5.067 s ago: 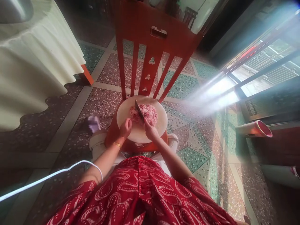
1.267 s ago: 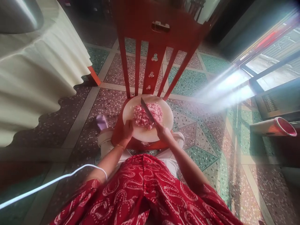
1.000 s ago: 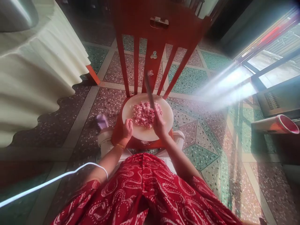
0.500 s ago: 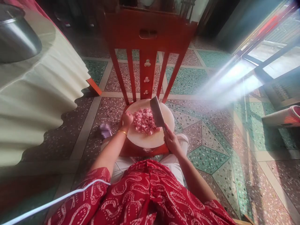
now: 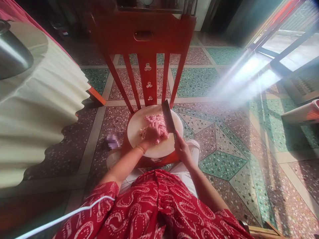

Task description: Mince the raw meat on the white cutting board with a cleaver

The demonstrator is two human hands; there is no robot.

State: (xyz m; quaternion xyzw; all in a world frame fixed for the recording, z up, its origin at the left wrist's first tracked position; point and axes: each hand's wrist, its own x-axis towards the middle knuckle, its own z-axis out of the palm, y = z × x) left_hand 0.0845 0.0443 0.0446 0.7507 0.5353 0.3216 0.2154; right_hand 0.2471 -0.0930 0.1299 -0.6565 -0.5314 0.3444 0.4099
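L hand point(image 5: 151, 135) now off the board rim, fingers spread down on the minced meat point(image 5: 157, 125), gathering the pile. R hand point(image 5: 181, 150) grip closed round cleaver point(image 5: 168, 117), blade lifted clear. Meat sits mid round board point(image 5: 136, 127) on red chair point(image 5: 144, 36). Chopping paused; regrouping step, prob.

Cleaver point(image 5: 168, 117): broad steel blade, held tilted beside the right edge of the meat. Minced meat point(image 5: 159, 123): pink, finely chopped heap, lying on a round pale chopping board point(image 5: 139, 124) that rests flat on a red chair seat.
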